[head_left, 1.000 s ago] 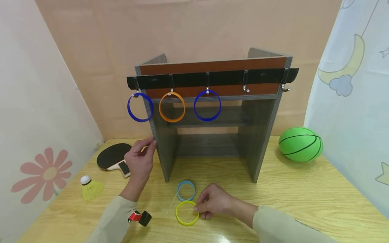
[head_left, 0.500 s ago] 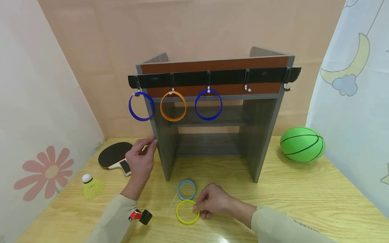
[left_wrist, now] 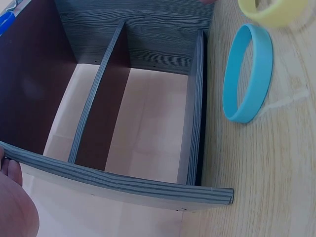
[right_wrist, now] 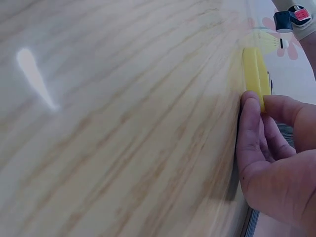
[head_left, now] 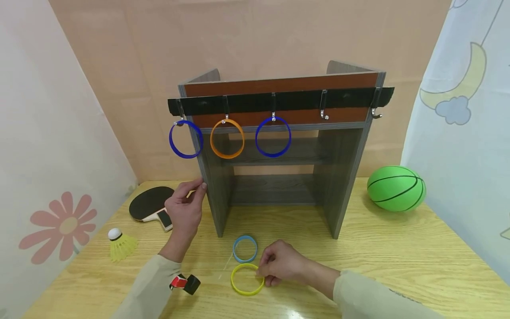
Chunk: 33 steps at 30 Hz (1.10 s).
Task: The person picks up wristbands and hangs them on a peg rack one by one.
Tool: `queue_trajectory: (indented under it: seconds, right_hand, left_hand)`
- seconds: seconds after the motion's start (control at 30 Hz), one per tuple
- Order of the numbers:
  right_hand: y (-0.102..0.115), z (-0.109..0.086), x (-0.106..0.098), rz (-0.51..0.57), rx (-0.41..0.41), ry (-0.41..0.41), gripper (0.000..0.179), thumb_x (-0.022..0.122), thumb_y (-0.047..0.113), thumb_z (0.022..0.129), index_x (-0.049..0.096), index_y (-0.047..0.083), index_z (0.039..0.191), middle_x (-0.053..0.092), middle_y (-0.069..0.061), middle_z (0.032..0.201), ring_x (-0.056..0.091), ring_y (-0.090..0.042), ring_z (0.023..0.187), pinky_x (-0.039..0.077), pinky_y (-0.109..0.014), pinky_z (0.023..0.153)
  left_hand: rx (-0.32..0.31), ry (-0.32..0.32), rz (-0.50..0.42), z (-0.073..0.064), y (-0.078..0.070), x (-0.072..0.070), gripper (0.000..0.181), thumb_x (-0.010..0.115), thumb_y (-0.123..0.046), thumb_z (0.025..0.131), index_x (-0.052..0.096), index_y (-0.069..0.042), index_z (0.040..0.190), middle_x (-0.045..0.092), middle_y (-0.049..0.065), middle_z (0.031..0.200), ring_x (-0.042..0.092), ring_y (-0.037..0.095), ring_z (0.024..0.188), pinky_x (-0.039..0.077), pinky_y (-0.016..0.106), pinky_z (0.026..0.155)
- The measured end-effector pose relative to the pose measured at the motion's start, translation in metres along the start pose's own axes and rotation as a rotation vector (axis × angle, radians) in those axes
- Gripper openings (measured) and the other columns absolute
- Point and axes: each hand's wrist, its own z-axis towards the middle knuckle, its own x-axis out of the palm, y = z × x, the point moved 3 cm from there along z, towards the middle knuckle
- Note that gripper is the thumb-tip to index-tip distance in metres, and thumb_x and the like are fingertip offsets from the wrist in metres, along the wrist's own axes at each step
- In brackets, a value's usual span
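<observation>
My left hand (head_left: 184,210) pinches the front edge of the left side panel of a grey wooden shelf unit (head_left: 275,190). On the table, my right hand (head_left: 283,262) pinches the right side of a yellow silicone wristband (head_left: 232,281); the right wrist view shows thumb and fingers on the yellow band (right_wrist: 253,74). Just behind it lies a light blue wristband (head_left: 234,250). From the hooks on the shelf's black strip (head_left: 251,103) hang a dark blue wristband (head_left: 187,156) at the left, an orange one (head_left: 227,156), then another dark blue one (head_left: 273,155).
Two bare hooks (head_left: 324,116) are at the strip's right. A table tennis bat (head_left: 151,201) and a yellow shuttlecock (head_left: 121,245) lie left of the shelf. A green ball (head_left: 396,188) rests at the right, near the printed side curtain (head_left: 454,146).
The yellow wristband and my right hand have shifted very slightly to the right. My left hand stays on the shelf panel.
</observation>
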Motion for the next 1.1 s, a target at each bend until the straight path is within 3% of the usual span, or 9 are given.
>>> queue_trajectory:
  seconds: [1.1]
  right_hand:
    - [-0.015, -0.019, -0.026, 0.179, -0.039, 0.116, 0.014, 0.075, 0.001, 0.075, 0.063, -0.004, 0.076, 0.063, -0.012, 0.070, 0.064, -0.021, 0.061, 0.056, -0.027, 0.056]
  left_hand:
    - [0.002, -0.002, -0.014, 0.001, -0.001, 0.000, 0.013, 0.066, 0.017, 0.079, 0.066, 0.018, 0.091, 0.065, 0.012, 0.083, 0.062, 0.015, 0.081, 0.056, 0.027, 0.074]
